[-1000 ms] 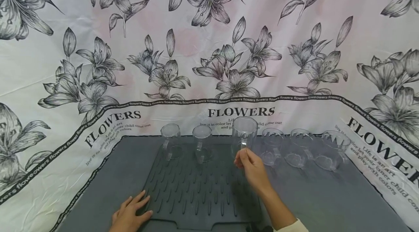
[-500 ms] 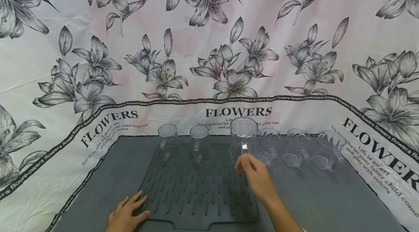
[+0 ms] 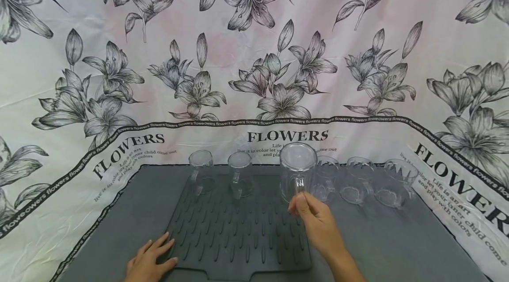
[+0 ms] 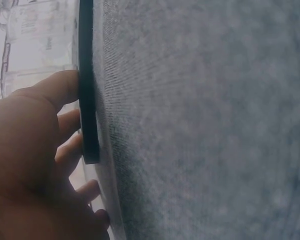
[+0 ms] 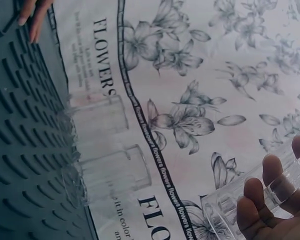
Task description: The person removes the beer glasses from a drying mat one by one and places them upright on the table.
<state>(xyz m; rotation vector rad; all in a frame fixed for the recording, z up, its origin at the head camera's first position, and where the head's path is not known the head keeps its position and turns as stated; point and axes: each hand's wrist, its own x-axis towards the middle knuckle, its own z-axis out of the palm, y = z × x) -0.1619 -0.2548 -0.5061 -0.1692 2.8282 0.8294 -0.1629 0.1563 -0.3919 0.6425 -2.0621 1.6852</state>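
My right hand (image 3: 316,218) grips the handle of a clear glass mug (image 3: 298,158), thumb and curled fingers round it. The mug is upside down, its base facing up, over the back right part of a dark ridged drying mat (image 3: 234,238). In the right wrist view the fingers (image 5: 246,205) lie across the handle and glass. Two more clear mugs, the left mug (image 3: 202,173) and the middle mug (image 3: 240,176), stand base up along the mat's back edge, handles toward me. My left hand (image 3: 149,261) rests with spread fingers at the mat's left front edge.
To the right of the mat, three clear glass mugs stand rim up in a row: the near mug (image 3: 329,176), partly overlapped by the held one, the second mug (image 3: 354,193), and the far mug (image 3: 393,198). A floral cloth (image 3: 222,87) hangs behind the grey table (image 3: 397,238).
My right hand has drawn the mug slightly toward me, and its base shows more fully. The left hand stays at the mat's edge. The head view has shifted a little.
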